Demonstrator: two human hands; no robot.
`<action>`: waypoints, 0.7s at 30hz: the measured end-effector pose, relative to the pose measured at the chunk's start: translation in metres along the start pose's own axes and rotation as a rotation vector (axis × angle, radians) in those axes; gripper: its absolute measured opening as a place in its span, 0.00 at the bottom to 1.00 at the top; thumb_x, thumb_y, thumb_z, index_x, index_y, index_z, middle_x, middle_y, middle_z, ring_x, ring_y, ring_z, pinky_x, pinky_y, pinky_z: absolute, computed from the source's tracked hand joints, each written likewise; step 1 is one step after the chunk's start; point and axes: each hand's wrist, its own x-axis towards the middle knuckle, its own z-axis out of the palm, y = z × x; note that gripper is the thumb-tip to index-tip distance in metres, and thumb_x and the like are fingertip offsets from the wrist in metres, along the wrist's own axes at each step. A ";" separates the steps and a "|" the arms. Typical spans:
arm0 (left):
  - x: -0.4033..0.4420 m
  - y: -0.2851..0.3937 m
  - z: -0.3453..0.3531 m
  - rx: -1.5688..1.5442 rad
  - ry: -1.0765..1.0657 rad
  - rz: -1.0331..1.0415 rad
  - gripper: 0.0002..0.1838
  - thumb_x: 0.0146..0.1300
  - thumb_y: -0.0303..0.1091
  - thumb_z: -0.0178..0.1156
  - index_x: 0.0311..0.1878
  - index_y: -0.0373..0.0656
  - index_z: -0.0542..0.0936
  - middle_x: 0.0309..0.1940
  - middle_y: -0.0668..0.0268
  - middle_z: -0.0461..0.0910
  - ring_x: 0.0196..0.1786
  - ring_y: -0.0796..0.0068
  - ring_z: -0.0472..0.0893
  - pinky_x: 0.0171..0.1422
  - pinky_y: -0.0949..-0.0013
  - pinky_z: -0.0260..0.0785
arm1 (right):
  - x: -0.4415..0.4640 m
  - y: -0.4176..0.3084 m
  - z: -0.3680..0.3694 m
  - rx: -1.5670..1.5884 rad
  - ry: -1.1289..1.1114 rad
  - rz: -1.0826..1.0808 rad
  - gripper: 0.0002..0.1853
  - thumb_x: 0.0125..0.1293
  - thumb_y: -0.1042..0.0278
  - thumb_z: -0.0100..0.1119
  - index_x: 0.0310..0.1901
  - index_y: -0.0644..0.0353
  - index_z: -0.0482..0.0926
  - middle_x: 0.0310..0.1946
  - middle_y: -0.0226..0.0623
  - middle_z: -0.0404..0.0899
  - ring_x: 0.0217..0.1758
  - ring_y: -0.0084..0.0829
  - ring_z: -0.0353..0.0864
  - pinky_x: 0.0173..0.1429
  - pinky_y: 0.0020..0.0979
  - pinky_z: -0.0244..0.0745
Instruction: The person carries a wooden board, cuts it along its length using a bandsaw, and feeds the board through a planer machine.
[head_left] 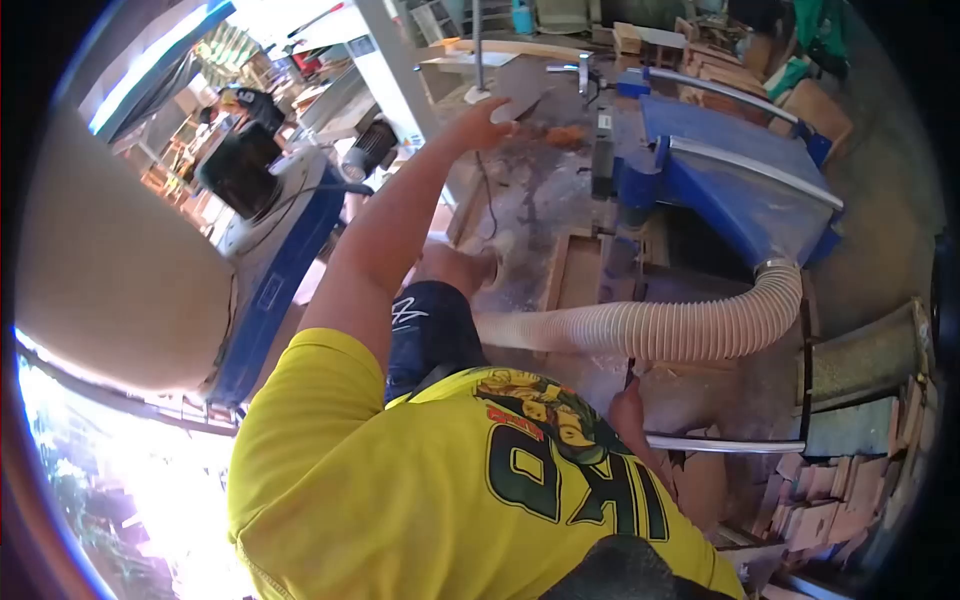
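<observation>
Dusty workshop floor [515, 205] spreads beneath the machinery. Nearest is the wearer's yellow T-shirt [370, 480]; at left bulges a tan bag [120, 270], and at upper right a blue hood [740, 150] with chrome rails. Ribbed flexible duct hose [690, 332] lies between hood and body, its long axis running crosswise until the right end bends away from the wearer into the hood's tapered outlet. It looks off-white to beige, slightly translucent, closely ringed. The left hand [485, 125] reaches forward, well apart from the hose, its fingers partly spread near a slim upright pole [478, 45]; whether they hold anything, I cannot tell. The right hand [627, 405], partly hidden, is just beside the hose; a thin dark item [630, 374] shows at its fingers, whose grip I cannot make out.
</observation>
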 end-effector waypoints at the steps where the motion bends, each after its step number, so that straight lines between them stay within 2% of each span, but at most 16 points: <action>1: 0.015 -0.012 0.003 -0.081 0.038 -0.034 0.43 0.58 0.51 0.63 0.73 0.50 0.56 0.69 0.52 0.63 0.70 0.50 0.63 0.73 0.59 0.54 | -0.003 -0.006 -0.004 0.018 0.025 -0.027 0.30 0.59 0.73 0.52 0.64 0.61 0.58 0.35 0.62 0.78 0.38 0.59 0.79 0.40 0.54 0.72; 2: 0.033 -0.016 -0.001 -0.161 0.078 -0.066 0.43 0.58 0.49 0.63 0.73 0.49 0.56 0.68 0.52 0.64 0.68 0.51 0.65 0.71 0.59 0.56 | -0.003 -0.011 -0.008 0.036 0.051 -0.058 0.28 0.60 0.71 0.52 0.63 0.63 0.60 0.34 0.62 0.78 0.38 0.59 0.79 0.40 0.54 0.71; 3: 0.039 -0.036 0.056 -0.225 -0.025 -0.104 0.43 0.58 0.49 0.63 0.73 0.49 0.56 0.68 0.52 0.64 0.68 0.51 0.65 0.71 0.59 0.56 | -0.044 0.001 -0.019 -0.004 -0.015 0.043 0.28 0.60 0.71 0.52 0.63 0.63 0.60 0.34 0.62 0.78 0.38 0.59 0.79 0.40 0.54 0.71; 5: 0.094 -0.057 0.053 -0.527 0.103 -0.141 0.41 0.59 0.45 0.63 0.73 0.47 0.57 0.69 0.52 0.62 0.69 0.55 0.64 0.69 0.61 0.59 | -0.024 -0.009 -0.018 0.017 0.036 -0.175 0.28 0.62 0.71 0.50 0.64 0.64 0.59 0.36 0.61 0.78 0.38 0.60 0.78 0.42 0.53 0.73; 6: 0.127 -0.075 0.054 -0.523 0.098 -0.116 0.41 0.59 0.45 0.63 0.73 0.47 0.57 0.69 0.52 0.62 0.69 0.55 0.64 0.69 0.61 0.59 | -0.013 -0.008 -0.030 -0.093 -0.176 -0.045 0.30 0.63 0.64 0.53 0.65 0.65 0.59 0.40 0.59 0.78 0.43 0.56 0.79 0.45 0.48 0.73; 8: 0.188 -0.116 0.075 -0.932 0.289 -0.002 0.39 0.60 0.41 0.63 0.71 0.41 0.59 0.70 0.48 0.59 0.71 0.57 0.61 0.72 0.60 0.56 | -0.002 -0.057 -0.090 -0.089 -0.532 0.276 0.33 0.65 0.55 0.56 0.66 0.66 0.59 0.46 0.54 0.79 0.48 0.45 0.80 0.50 0.39 0.73; 9: 0.209 -0.146 0.077 -0.738 0.368 -0.034 0.38 0.62 0.38 0.60 0.72 0.41 0.56 0.72 0.50 0.55 0.72 0.59 0.60 0.73 0.61 0.54 | 0.004 -0.106 -0.131 0.042 -0.673 0.463 0.34 0.66 0.53 0.57 0.66 0.66 0.59 0.48 0.51 0.79 0.49 0.38 0.81 0.51 0.35 0.74; 11: 0.244 -0.197 0.065 -0.888 0.442 -0.054 0.37 0.64 0.32 0.57 0.74 0.42 0.52 0.74 0.54 0.50 0.72 0.62 0.59 0.74 0.63 0.51 | 0.036 -0.199 -0.180 0.466 -0.551 0.356 0.33 0.64 0.54 0.58 0.64 0.68 0.63 0.48 0.43 0.80 0.50 0.29 0.78 0.54 0.30 0.72; 13: 0.262 -0.226 0.027 -1.462 0.422 -0.047 0.39 0.63 0.29 0.56 0.75 0.44 0.49 0.73 0.55 0.52 0.71 0.63 0.60 0.74 0.63 0.51 | 0.097 -0.265 -0.199 0.472 -0.324 0.046 0.31 0.63 0.58 0.59 0.62 0.68 0.66 0.50 0.41 0.79 0.55 0.32 0.76 0.58 0.33 0.70; 15: 0.275 -0.246 0.000 -1.306 0.605 -0.066 0.40 0.61 0.29 0.59 0.74 0.40 0.51 0.71 0.55 0.56 0.70 0.63 0.61 0.72 0.60 0.54 | 0.201 -0.357 -0.216 0.116 -0.085 -0.174 0.27 0.63 0.61 0.57 0.61 0.66 0.69 0.52 0.41 0.77 0.57 0.34 0.75 0.62 0.34 0.67; 16: 0.290 -0.268 -0.011 -1.200 0.712 -0.059 0.40 0.60 0.28 0.59 0.73 0.39 0.52 0.70 0.53 0.58 0.70 0.61 0.60 0.71 0.59 0.55 | 0.259 -0.379 -0.218 -0.116 0.025 -0.090 0.26 0.65 0.59 0.55 0.61 0.63 0.71 0.53 0.41 0.76 0.60 0.35 0.73 0.66 0.35 0.62; 17: 0.299 -0.279 -0.021 -1.268 0.876 -0.117 0.42 0.60 0.28 0.58 0.74 0.40 0.48 0.70 0.50 0.56 0.71 0.57 0.59 0.71 0.55 0.52 | 0.323 -0.406 -0.218 -0.129 0.197 0.097 0.26 0.67 0.55 0.52 0.62 0.62 0.71 0.54 0.41 0.76 0.63 0.35 0.71 0.67 0.35 0.61; 18: 0.308 -0.309 -0.028 -1.328 0.913 -0.079 0.43 0.60 0.30 0.56 0.74 0.42 0.43 0.70 0.47 0.53 0.72 0.55 0.56 0.72 0.50 0.49 | 0.395 -0.435 -0.223 -0.214 0.295 -0.017 0.26 0.67 0.53 0.53 0.61 0.61 0.72 0.60 0.43 0.73 0.66 0.38 0.68 0.71 0.37 0.58; 19: 0.317 -0.329 -0.037 -1.313 0.961 -0.149 0.39 0.64 0.30 0.52 0.74 0.44 0.45 0.70 0.47 0.55 0.70 0.52 0.59 0.71 0.48 0.50 | 0.469 -0.419 -0.228 -0.404 0.392 -0.101 0.28 0.68 0.48 0.53 0.62 0.59 0.71 0.62 0.44 0.71 0.68 0.39 0.66 0.72 0.38 0.56; 20: 0.326 -0.350 -0.048 -1.267 0.983 -0.123 0.39 0.63 0.31 0.52 0.74 0.43 0.44 0.70 0.47 0.53 0.71 0.52 0.57 0.72 0.48 0.48 | 0.542 -0.414 -0.230 -0.487 0.439 -0.058 0.27 0.70 0.47 0.49 0.63 0.58 0.70 0.63 0.44 0.69 0.70 0.40 0.63 0.73 0.39 0.55; 21: 0.336 -0.362 -0.064 -1.225 1.009 -0.077 0.40 0.62 0.32 0.53 0.74 0.43 0.44 0.71 0.47 0.51 0.73 0.52 0.54 0.72 0.47 0.46 | 0.608 -0.386 -0.238 -0.614 0.523 -0.184 0.26 0.71 0.50 0.47 0.62 0.60 0.70 0.63 0.46 0.69 0.70 0.42 0.63 0.72 0.37 0.54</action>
